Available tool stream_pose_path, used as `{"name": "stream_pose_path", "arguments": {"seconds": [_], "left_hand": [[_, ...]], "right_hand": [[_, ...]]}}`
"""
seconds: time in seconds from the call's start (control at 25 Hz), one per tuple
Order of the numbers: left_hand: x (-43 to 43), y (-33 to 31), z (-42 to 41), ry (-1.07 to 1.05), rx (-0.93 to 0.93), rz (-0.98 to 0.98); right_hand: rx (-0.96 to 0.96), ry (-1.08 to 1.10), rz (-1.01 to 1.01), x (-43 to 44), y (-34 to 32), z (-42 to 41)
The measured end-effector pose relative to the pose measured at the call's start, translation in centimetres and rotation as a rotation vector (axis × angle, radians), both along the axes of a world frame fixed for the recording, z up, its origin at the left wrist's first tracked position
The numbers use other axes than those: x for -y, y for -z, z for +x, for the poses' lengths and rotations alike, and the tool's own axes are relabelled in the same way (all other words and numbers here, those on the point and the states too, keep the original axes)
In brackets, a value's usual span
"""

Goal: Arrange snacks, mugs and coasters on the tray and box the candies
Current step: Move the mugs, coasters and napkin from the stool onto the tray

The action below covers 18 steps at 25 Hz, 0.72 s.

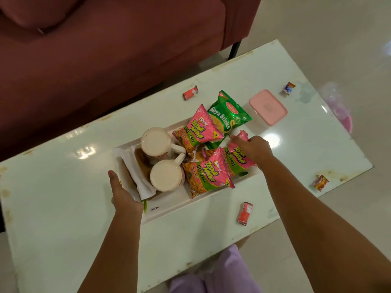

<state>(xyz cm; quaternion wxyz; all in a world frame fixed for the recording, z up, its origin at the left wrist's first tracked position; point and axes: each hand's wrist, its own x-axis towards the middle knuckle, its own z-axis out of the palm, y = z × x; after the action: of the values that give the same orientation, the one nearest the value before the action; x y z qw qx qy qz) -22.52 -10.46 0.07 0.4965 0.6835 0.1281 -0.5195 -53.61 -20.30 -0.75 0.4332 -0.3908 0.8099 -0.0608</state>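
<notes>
A white tray (169, 210) lies on the glossy table. Two white mugs (156, 144) (167, 175) stand at its left end on brown coasters (140, 158) and a white napkin. Pink snack packets (206, 129) (208, 173) and a green Soya Sticks packet (229, 112) fill its right part. My left hand (121, 192) grips the tray's left end. My right hand (252, 148) pinches a third pink packet (237, 159) at the tray's right end. A pink lidded box (267, 106) sits behind the tray. Loose candies lie around it (189, 93) (288, 88) (245, 212) (321, 182).
A dark red sofa (105, 60) stands close behind the table's far edge. The table's front edge runs just above my lilac-clad knees (222, 275). A pink object (340, 108) lies on the floor to the right, past the table's edge.
</notes>
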Motion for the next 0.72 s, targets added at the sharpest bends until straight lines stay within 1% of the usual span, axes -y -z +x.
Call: {"name": "stream_pose_path", "arguments": {"seconds": [0.12, 0.2, 0.24, 0.32, 0.36, 0.4, 0.44, 0.48, 0.56, 0.64, 0.72], "left_hand": [[-0.1, 0.3, -0.1, -0.006, 0.003, -0.006], [-0.9, -0.1, -0.4, -0.079, 0.008, 0.009], [-1.8, -0.1, -0.8, -0.153, 0.080, 0.076], [-4.3, 0.1, -2.8, -0.304, 0.338, 0.301], [-5.6, 0.3, -4.5, -0.320, 0.462, 0.418], [-6.7, 0.3, -6.8, -0.287, 0.565, 0.495], [-7.6, 0.4, -9.5, -0.210, 0.640, 0.495], [-8.1, 0.6, -12.3, -0.081, 0.685, 0.439], [-7.9, 1.0, -17.3, 0.216, 0.675, 0.260], [-5.7, 1.1, -20.3, 0.431, 0.663, 0.125], [-2.9, 1.4, -21.6, 0.505, 0.674, 0.166]], "right_hand": [[0.028, -0.034, 0.013, 0.1, 0.7, -1.0], [0.056, -0.047, 0.007, -0.4, 0.7, -1.4], [0.058, -0.051, -0.007, -0.8, 0.5, -1.4], [0.051, -0.075, -0.051, -1.7, 0.0, -1.3], [0.047, -0.098, -0.071, -2.1, -0.1, -1.2], [0.044, -0.117, -0.086, -2.4, -0.2, -1.3], [0.042, -0.119, -0.100, -2.7, -0.2, -1.4], [0.037, -0.110, -0.115, -3.0, 0.0, -1.6], [0.023, -0.098, -0.151, -3.5, 0.2, -1.9], [0.016, -0.097, -0.175, -3.8, 0.1, -2.1], [0.012, -0.091, -0.192, -3.6, 0.0, -2.3]]}}
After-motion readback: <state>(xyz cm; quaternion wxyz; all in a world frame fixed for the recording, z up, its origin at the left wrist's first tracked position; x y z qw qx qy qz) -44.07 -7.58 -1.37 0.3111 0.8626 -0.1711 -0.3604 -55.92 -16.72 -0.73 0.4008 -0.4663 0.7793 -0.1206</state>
